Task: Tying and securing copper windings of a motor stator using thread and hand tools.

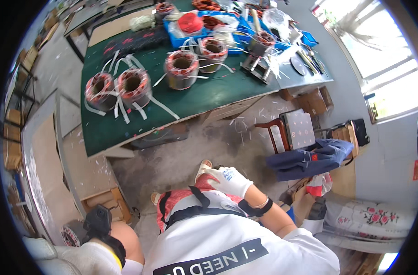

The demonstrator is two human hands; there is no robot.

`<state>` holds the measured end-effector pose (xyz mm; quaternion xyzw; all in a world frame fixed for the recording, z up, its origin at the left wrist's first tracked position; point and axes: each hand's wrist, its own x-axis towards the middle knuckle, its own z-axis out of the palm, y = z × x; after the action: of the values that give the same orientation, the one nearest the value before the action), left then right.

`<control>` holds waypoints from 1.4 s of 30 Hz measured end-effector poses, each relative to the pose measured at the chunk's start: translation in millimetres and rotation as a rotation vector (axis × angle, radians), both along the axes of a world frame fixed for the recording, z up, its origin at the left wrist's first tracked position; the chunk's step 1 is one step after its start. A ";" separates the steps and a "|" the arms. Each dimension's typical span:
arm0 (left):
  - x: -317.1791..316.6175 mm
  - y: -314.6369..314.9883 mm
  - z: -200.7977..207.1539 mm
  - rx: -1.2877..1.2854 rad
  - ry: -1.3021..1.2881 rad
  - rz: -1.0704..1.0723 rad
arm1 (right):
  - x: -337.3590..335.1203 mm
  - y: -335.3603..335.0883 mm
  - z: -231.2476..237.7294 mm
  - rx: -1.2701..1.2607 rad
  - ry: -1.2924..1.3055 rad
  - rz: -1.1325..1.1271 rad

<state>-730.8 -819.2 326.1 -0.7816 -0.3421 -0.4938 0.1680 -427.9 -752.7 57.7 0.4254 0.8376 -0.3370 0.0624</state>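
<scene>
My right hand [232, 181], in a white knit glove, hangs in front of my waist. Its fingers are loosely bent and nothing shows in them. At the lower left my left hand [83, 260] is also in a pale glove, partly cut off by the dark rim, so its grip is unclear. Close beyond it is a round metal stator [72, 233] with a dark and white wound end; whether I touch it cannot be seen. On the green table stand several stators with orange-red windings and loose white straps, among them a left one [134, 87] and a middle one [181, 70].
Blue trays [177, 40] with coils lie at the table's back, near a metal stand [259, 68] bearing a stator. A chair [297, 130] and a blue jacket [310, 158] are at right. A grey-framed board [46, 169] stands left; paper scraps litter the floor [181, 156].
</scene>
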 end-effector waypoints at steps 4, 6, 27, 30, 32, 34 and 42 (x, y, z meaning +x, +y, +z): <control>71.1 86.5 -30.3 0.538 0.035 -0.043 | 88.2 58.8 36.9 0.145 0.092 -0.187; 112.6 112.3 -58.6 0.402 -0.093 -0.086 | 132.1 94.0 91.2 0.385 0.344 -0.301; 419.2 585.9 -262.7 -0.926 -0.287 -0.056 | 460.4 178.8 307.0 0.139 0.383 -1.846; 345.2 616.6 -296.0 -1.150 -0.554 0.299 | 454.4 331.8 269.5 0.016 0.432 -1.588; 408.8 686.7 -323.9 -1.180 -0.565 0.157 | 411.0 445.9 248.0 0.445 0.616 -1.511; 400.3 708.0 -340.7 -1.100 -0.505 0.231 | 428.8 490.9 201.6 0.685 0.803 -1.179; 436.6 759.4 -341.2 -1.392 -0.717 0.681 | 405.0 753.0 -86.5 -0.312 0.373 -0.315</control>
<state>-294.2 -59.8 -15.1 -0.3577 -0.8164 -0.3111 -0.3298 -23.0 0.3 -28.8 0.4663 0.6961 -0.5399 -0.0812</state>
